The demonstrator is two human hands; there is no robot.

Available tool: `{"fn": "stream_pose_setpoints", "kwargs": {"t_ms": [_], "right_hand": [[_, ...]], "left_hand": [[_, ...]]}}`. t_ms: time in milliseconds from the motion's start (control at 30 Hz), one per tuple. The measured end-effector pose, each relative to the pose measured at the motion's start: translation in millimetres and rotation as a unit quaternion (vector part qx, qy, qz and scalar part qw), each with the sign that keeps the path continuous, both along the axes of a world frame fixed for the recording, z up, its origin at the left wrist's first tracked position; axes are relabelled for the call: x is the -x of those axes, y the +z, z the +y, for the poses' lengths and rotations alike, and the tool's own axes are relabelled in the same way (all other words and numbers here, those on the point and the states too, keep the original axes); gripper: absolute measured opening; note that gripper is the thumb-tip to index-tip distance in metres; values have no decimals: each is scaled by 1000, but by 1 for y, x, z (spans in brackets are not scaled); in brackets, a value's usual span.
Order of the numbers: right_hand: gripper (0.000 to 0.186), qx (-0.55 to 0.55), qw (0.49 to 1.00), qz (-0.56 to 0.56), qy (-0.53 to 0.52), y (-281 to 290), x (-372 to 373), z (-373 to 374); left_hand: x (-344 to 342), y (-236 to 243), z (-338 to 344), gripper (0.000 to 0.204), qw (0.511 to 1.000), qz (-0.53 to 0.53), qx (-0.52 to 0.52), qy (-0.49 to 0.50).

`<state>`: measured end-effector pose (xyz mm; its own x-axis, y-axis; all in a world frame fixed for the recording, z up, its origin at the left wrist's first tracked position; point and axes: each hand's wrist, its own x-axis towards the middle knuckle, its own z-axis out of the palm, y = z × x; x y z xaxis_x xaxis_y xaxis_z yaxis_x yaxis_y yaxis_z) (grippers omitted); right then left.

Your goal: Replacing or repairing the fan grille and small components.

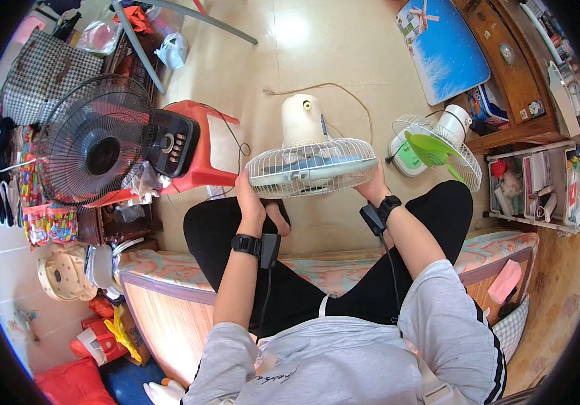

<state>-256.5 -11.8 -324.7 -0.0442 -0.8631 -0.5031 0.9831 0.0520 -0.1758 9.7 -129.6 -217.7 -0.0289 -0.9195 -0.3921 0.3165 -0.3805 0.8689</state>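
Observation:
A cream electric fan point(301, 121) stands on the floor in front of my knees, its white wire guard turned toward me. My left hand point(249, 197) grips the guard's left edge, and my right hand point(373, 187) holds the right edge. On both hands the fingers are partly hidden by the rim. Bluish blades show dimly through the wires. Behind the motor housing a beige power cord point(344, 86) curves across the tiles. To the right sits a smaller white fan point(453, 127) with green blades point(431, 150).
At left, a black fan point(104, 155) rests by a red plastic stool point(202, 158). A blue board point(442, 50) leans against a wooden cabinet point(506, 54) at the far right. Below it stands a storage rack point(529, 219). Metal legs point(140, 50) rise at the upper left.

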Motion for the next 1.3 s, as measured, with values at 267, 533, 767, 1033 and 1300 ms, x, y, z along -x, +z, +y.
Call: {"fn": "stream_pose_setpoints", "kwargs": {"t_ms": [267,533,767,1033,1300], "right_hand": [[56,-65,991,111,-23,15,-14,29],[47,69,816,574,10,-10,-42,87],[43,28,889,457,15,-17,-47,113],[44,-114,986,5,-122,52,-58,110],[45,-123,984,-2,-128,32,-55,111]], "left_hand": [[-3,5,18,32,999,-36,-9,-2],[-22,-19,32,33,997,-25,-18,-75],[-33,-23,38,37,989,-3,-53,-137],[-32,4,53,30,986,32,-104,-123],[-41,0,50,32,983,46,-109,-141]]}}
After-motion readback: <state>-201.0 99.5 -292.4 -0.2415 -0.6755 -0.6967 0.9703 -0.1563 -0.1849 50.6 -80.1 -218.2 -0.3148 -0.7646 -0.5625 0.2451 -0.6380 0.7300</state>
